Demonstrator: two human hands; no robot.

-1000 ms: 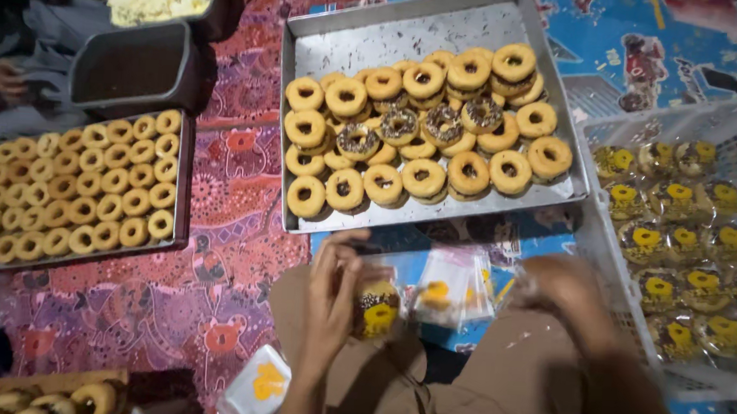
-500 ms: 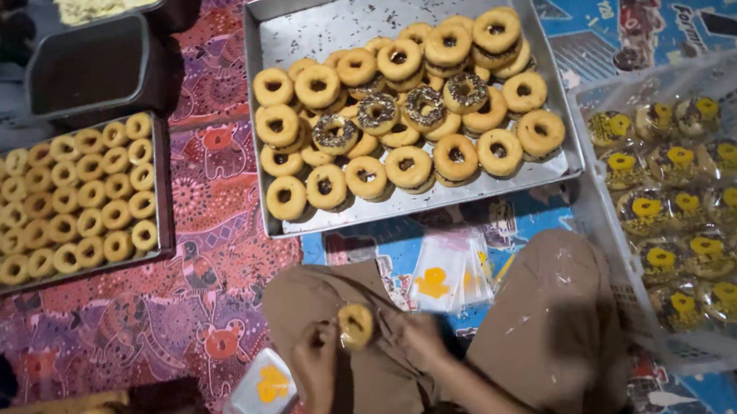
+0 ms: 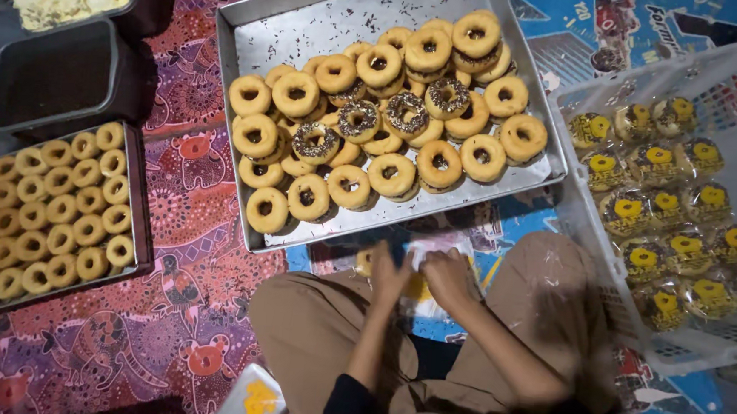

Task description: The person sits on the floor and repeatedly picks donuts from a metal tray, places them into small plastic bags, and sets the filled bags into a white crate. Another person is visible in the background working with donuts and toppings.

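Below me, both hands meet over a small stack of clear plastic wrappers with yellow labels [image 3: 422,280] lying on the floor between my knees. My left hand [image 3: 388,276] rests on the stack's left side, its fingers [image 3: 381,259] spread and loosely curled, touching the plastic. My right hand [image 3: 451,280] presses just beside it, fingers [image 3: 442,261] bent down onto the top wrapper; motion blur keeps me from telling whether either hand has pinched a sheet. Just beyond the stack sits a large rectangular silver metal tray [image 3: 294,32] piled with golden ring doughnuts [image 3: 392,174], several topped with chocolate sprinkles. At my right stands a white plastic crate [image 3: 605,247] of wrapped doughnuts [image 3: 668,251]. At my left a dark tray [image 3: 135,193] holds rows of smaller plain doughnuts [image 3: 53,213], on a patterned red mat [image 3: 183,306].
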